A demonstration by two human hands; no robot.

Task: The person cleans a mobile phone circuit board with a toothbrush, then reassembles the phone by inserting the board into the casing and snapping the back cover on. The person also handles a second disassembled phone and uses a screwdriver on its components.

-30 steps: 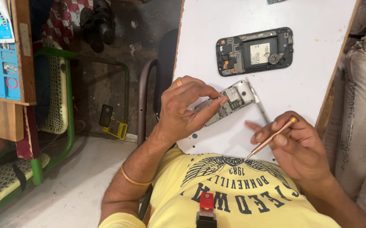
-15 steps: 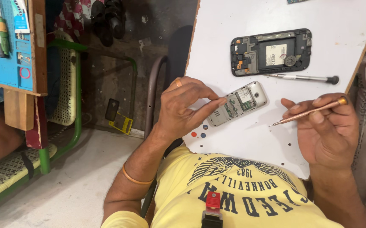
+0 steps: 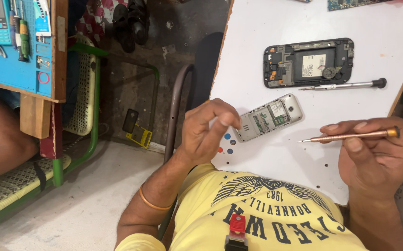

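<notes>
Two phones sit opened up on the white table (image 3: 257, 28): a small silver one (image 3: 269, 117) near the left edge and a bigger black one (image 3: 308, 62) further back. Left hand (image 3: 206, 132) hovers half-curled, fingertips at the silver phone's end, holding nothing. Right hand (image 3: 376, 155) pinches a copper screwdriver (image 3: 350, 136) above the table's near edge.

White table (image 3: 276, 28) carries a small opened phone (image 3: 269, 116), larger opened phone (image 3: 308, 62), screwdriver (image 3: 345, 85), perhaps coloured dots.

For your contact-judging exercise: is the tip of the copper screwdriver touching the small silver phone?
Apart. The head view shows bare white table between the copper screwdriver tip and the small silver phone.
</notes>
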